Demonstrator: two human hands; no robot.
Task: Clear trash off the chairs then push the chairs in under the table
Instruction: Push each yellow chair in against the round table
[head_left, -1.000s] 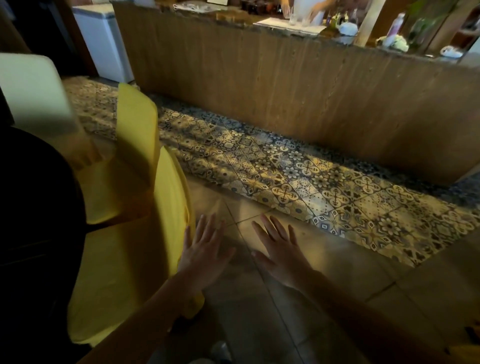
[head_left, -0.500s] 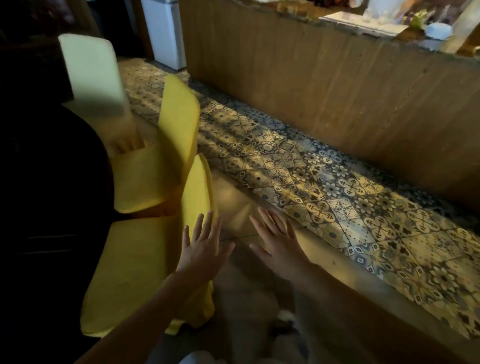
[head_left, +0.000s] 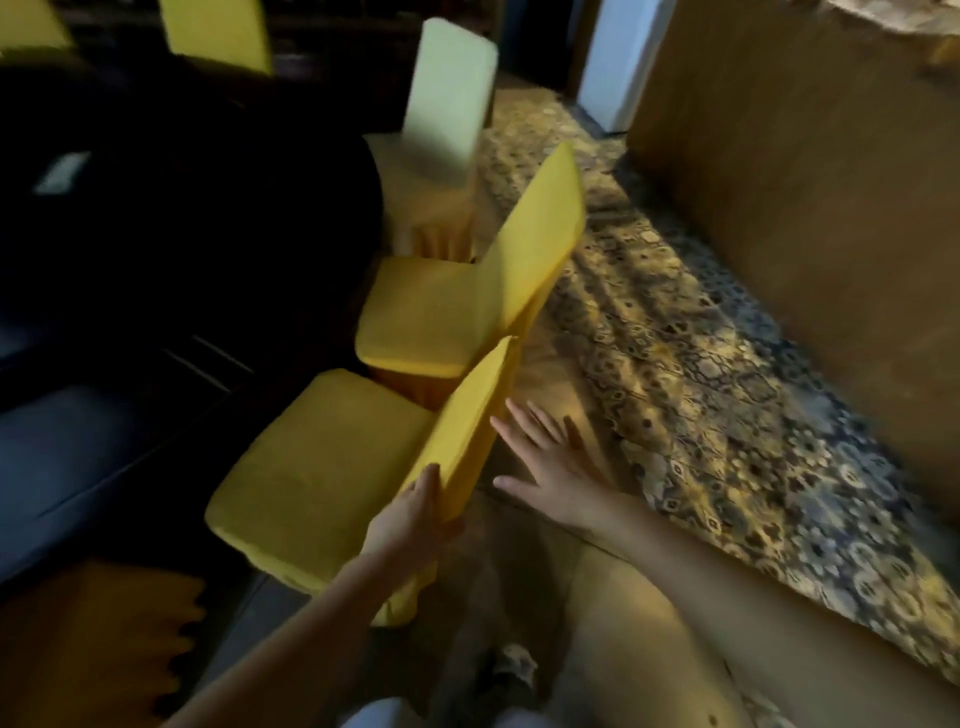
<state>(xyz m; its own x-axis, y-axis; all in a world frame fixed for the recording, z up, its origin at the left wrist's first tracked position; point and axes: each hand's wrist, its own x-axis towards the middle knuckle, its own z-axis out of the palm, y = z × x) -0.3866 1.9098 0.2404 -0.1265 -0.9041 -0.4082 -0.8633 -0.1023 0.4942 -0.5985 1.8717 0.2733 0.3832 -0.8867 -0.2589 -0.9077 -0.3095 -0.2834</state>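
The nearest yellow-covered chair (head_left: 322, 467) stands at the dark table (head_left: 156, 234), its seat bare. My left hand (head_left: 410, 519) grips the near corner of its backrest, thumb on the front face. My right hand (head_left: 545, 457) is open with fingers spread, just behind the backrest and beside its edge. A second yellow chair (head_left: 436, 312) stands right behind the first, and a pale chair (head_left: 447, 109) stands farther back. No trash shows on either yellow seat.
A wooden counter wall (head_left: 805, 208) runs along the right, with a patterned tile strip (head_left: 701, 374) between it and the chairs. More yellow chairs (head_left: 218, 31) stand across the table. A yellow scalloped cloth (head_left: 93, 639) lies at lower left. A white cabinet (head_left: 618, 67) stands far back.
The view has swung left toward the table. My left hand has closed on the nearest chair's backrest; before, both hands hovered open behind it.
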